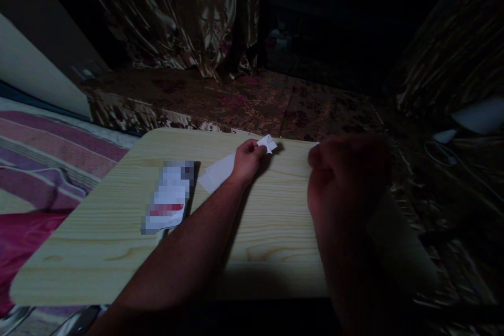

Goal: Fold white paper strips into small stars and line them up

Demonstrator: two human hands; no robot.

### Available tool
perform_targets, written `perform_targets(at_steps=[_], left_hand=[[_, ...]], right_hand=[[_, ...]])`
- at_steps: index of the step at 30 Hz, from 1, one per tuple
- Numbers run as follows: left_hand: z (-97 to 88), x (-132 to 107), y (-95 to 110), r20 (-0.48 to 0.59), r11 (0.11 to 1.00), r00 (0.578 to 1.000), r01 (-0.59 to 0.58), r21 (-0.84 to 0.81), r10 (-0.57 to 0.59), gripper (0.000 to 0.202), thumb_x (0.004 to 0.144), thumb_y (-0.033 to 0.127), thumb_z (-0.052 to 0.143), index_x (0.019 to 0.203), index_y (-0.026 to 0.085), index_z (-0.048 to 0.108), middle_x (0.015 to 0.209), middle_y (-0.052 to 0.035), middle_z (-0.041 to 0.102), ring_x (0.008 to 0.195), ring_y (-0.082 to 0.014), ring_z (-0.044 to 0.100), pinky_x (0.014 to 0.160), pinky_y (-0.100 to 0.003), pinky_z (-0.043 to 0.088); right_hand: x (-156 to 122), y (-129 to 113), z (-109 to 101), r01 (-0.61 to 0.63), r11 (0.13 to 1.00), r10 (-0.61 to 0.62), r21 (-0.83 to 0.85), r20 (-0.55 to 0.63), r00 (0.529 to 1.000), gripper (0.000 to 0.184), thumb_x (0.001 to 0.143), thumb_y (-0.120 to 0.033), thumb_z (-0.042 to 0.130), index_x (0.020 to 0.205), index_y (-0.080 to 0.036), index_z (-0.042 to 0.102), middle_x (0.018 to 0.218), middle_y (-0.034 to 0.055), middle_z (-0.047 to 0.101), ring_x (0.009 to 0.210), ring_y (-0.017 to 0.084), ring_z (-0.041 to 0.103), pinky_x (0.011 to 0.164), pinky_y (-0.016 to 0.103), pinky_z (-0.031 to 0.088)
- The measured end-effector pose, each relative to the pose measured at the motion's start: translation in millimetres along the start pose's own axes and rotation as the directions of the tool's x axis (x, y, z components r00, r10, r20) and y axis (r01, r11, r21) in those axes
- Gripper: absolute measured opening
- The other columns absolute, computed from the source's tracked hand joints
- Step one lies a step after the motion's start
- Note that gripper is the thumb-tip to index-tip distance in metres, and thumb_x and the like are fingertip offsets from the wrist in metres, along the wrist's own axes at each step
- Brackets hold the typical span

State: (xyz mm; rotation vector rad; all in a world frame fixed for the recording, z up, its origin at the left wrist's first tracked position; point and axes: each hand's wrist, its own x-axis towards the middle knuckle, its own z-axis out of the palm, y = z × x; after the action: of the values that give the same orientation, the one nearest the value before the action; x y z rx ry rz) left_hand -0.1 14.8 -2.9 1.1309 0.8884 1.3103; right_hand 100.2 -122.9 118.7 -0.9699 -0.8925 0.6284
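A small piece of folded white paper (268, 143) is pinched between the thumb and fingers of my left hand (249, 160), over the far part of the table. Partly beneath that hand and wrist, flat white paper (217, 172) lies on the wood. To the right, my right hand (346, 173) is raised closer to the camera, dark and blurred, with its fingers closed. A tiny white edge shows at its fingertips; what it belongs to is hidden.
The pale wooden table (275, 220) has rounded corners. A pixelated white and red item (169, 197) lies left of my forearm. A striped bedspread (47, 152) is at left, patterned curtains (220, 10) hang behind, and a white lamp-like object (480, 115) stands at right.
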Motion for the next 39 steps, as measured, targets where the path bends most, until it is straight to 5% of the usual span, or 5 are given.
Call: perform_targets(at_steps=[3, 9, 13, 21, 39], left_hand=[[0.9, -0.8, 2.1, -0.005, 1.000, 1.000, 0.014, -0.013, -0.014, 0.017, 0.065, 0.025, 0.068, 0.067, 0.018, 0.053, 0.056, 0.0041, 0.052, 0.051, -0.0087, 0.044, 0.051, -0.022, 0.034], [0.3, -1.2, 1.0, 0.037, 1.000, 0.999, 0.017, 0.003, -0.017, 0.008, 0.062, 0.019, 0.065, 0.068, 0.016, 0.061, 0.058, 0.0022, 0.056, 0.052, -0.0088, 0.046, 0.052, -0.022, 0.035], [0.7, -3.3, 1.0, 0.116, 0.997, 0.993, 0.006, 0.076, -0.015, 0.010, 0.063, 0.019, 0.066, 0.073, 0.015, 0.067, 0.060, 0.0014, 0.059, 0.054, -0.0093, 0.047, 0.053, -0.023, 0.036], [3.0, -4.6, 0.8, 0.125, 0.995, 0.992, -0.009, 0.097, -0.004, 0.011, 0.065, 0.021, 0.067, 0.074, 0.016, 0.064, 0.062, 0.0019, 0.058, 0.053, -0.0095, 0.048, 0.053, -0.022, 0.038], [1.8, -8.6, 2.4, 0.249, 0.969, 0.968, -0.037, 0.243, -0.025, 0.024, 0.068, 0.035, 0.072, 0.066, 0.014, 0.059, 0.059, 0.0022, 0.052, 0.050, -0.0070, 0.038, 0.047, -0.022, 0.026]], right_hand=[[34.0, 50.4, 2.7, 0.038, 0.992, -0.056, -0.123, -0.144, 0.988, 0.016, 0.073, -0.018, 0.066, 0.087, -0.020, 0.057, 0.070, -0.0035, 0.060, 0.062, 0.011, 0.058, 0.063, 0.026, 0.048], [59.8, 129.3, -9.4, -0.085, 0.976, 0.105, -0.200, 0.091, 0.990, 0.029, 0.068, -0.028, 0.072, 0.094, -0.017, 0.066, 0.096, 0.0075, 0.070, 0.088, 0.018, 0.065, 0.079, 0.032, 0.051], [55.5, 131.1, -12.6, -0.139, 0.968, 0.180, -0.211, 0.189, 0.965, 0.035, 0.069, -0.035, 0.071, 0.100, -0.018, 0.067, 0.089, 0.0052, 0.071, 0.078, 0.016, 0.063, 0.069, 0.028, 0.051], [54.6, 140.9, -18.0, -0.185, 0.942, 0.234, -0.281, 0.155, 0.960, 0.020, 0.070, -0.035, 0.067, 0.077, -0.017, 0.065, 0.061, -0.0011, 0.062, 0.052, 0.010, 0.051, 0.048, 0.022, 0.039], [54.2, 147.3, -24.9, -0.187, 0.944, 0.250, -0.271, 0.222, 0.943, 0.015, 0.070, -0.031, 0.066, 0.068, -0.017, 0.061, 0.049, -0.0047, 0.052, 0.045, 0.009, 0.044, 0.044, 0.023, 0.030]])
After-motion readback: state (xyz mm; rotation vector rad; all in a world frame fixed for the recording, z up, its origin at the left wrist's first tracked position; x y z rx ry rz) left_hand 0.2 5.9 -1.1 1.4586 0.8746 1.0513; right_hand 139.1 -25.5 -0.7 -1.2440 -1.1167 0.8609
